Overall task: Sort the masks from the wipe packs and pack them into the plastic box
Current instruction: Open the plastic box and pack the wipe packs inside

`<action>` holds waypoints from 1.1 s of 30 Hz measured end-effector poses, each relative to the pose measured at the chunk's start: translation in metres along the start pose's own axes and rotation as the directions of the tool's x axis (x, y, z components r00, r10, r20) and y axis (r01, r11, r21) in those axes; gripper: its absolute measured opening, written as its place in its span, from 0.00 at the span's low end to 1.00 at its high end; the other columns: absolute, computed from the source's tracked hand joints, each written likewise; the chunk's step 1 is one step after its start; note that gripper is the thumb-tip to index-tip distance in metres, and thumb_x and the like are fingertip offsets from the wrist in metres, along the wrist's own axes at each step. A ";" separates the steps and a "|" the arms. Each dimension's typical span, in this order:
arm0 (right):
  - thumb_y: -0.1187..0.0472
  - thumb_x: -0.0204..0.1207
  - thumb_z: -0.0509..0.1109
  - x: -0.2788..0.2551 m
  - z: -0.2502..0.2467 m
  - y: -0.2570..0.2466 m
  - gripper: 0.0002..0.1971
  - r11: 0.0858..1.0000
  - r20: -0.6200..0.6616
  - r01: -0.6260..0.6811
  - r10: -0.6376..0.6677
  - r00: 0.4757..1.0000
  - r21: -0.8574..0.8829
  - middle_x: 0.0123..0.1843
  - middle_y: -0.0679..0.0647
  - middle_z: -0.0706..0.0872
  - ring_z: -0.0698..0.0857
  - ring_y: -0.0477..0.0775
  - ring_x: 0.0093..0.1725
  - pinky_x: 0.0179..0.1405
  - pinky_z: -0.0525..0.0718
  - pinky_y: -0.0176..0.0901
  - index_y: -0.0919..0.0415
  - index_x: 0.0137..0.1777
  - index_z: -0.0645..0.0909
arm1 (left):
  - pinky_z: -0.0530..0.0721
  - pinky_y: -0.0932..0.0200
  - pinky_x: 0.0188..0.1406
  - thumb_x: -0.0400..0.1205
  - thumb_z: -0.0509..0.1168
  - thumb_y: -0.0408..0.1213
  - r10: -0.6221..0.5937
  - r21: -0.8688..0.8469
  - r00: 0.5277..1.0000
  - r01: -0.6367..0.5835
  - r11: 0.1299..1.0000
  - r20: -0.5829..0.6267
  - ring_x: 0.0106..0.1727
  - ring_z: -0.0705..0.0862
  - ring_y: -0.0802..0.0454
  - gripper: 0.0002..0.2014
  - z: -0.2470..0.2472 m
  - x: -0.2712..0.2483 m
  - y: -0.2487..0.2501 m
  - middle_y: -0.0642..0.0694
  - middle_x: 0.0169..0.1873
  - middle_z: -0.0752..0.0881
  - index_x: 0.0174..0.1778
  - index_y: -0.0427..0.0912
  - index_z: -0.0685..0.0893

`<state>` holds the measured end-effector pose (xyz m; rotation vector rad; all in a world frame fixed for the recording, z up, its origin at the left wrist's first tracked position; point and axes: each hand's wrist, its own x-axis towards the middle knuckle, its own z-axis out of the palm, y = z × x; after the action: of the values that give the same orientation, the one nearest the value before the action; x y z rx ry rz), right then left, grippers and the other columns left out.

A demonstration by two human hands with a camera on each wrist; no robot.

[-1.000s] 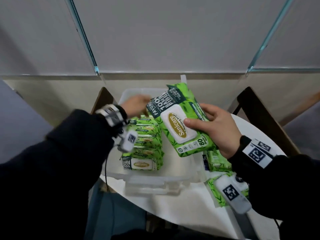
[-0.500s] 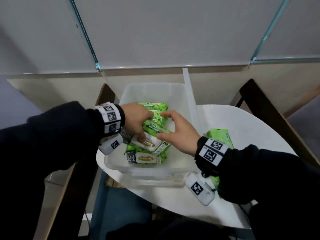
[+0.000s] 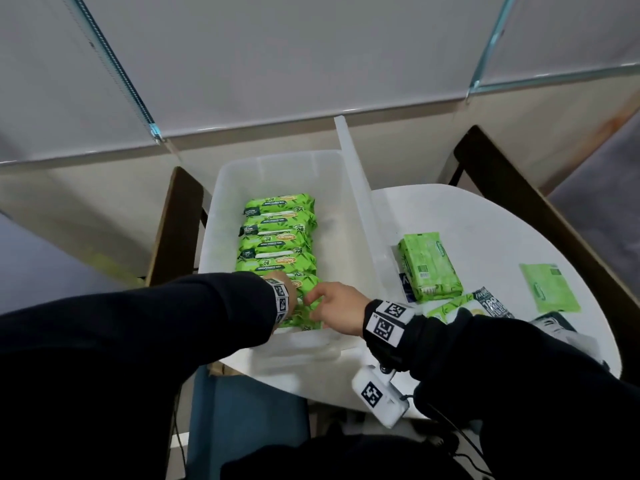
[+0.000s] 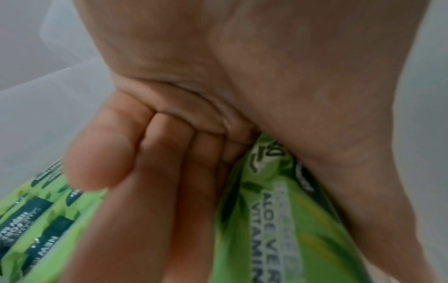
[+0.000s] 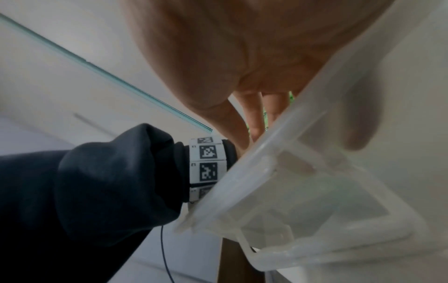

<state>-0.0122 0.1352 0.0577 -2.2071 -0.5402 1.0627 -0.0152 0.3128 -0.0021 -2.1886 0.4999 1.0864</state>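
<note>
You see a clear plastic box (image 3: 221, 209) standing open on a white round table, its lid (image 3: 356, 188) propped upright along its right wall. Inside, against the left side, green wipe packs (image 3: 277, 237) stand on edge in a row running from far to near. The nearest pack (image 3: 308, 289) sits at the front end of that row. Outside the box, to its right, another green pack (image 3: 429, 268) lies flat, with a thin flat green sachet (image 3: 550, 289) farther right.

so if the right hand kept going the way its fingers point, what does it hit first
Most likely the nearest green wipe pack in the plastic box: the right hand points left at it, seemingly touching already. The left hand lies just beyond.
</note>
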 end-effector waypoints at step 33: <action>0.58 0.82 0.73 -0.061 -0.253 0.277 0.14 0.774 -0.228 -0.268 0.465 0.856 0.573 0.57 0.57 0.88 0.87 0.61 0.56 0.55 0.82 0.53 0.62 0.64 0.85 | 0.76 0.55 0.68 0.80 0.73 0.48 -0.537 -0.881 0.699 -0.393 0.263 -0.472 0.68 0.81 0.46 0.26 -0.305 0.055 0.134 0.46 0.69 0.79 0.74 0.50 0.78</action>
<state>0.1799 -0.1911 0.0230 -1.9633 0.3481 0.8268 0.1126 0.0033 0.0427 -3.8088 -0.1560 0.2663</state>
